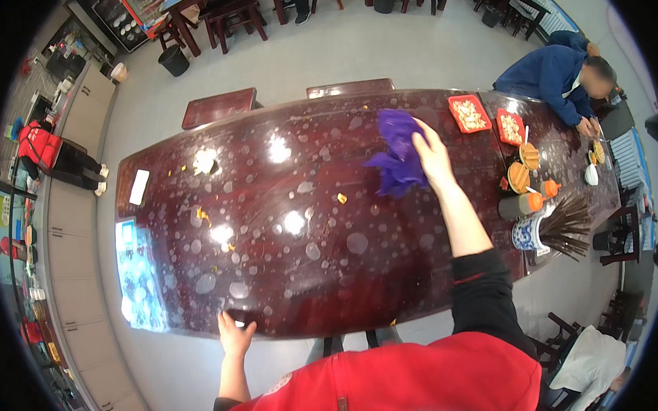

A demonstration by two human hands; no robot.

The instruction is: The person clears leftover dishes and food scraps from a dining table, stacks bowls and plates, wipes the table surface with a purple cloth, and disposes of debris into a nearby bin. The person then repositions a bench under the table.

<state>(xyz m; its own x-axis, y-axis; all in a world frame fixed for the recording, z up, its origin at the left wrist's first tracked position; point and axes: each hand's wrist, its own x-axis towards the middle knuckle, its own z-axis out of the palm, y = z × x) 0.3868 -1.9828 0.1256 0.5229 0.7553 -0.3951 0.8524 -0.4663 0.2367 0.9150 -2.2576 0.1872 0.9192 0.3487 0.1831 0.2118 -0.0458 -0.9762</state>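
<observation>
My right hand (433,154) presses on a purple cloth (398,153), which lies crumpled on the dark red wooden table (321,283). At the near left edge of the table, my left hand (236,332) has its fingers spread and holds nothing that I can see. Yellow food scraps (342,198) and whitish spots are scattered over the tabletop. A crumpled white tissue (205,161) lies at the far left, and a flat white paper (139,187) lies near the left end.
Right of the cloth stand red trays of food (469,114), sauce bottles (519,205) and a blue-and-white pot (526,234) of chopsticks. A person in blue (549,77) leans at the right end. Benches (220,108) line the far side. Another person in red (43,146) stands at the left counter.
</observation>
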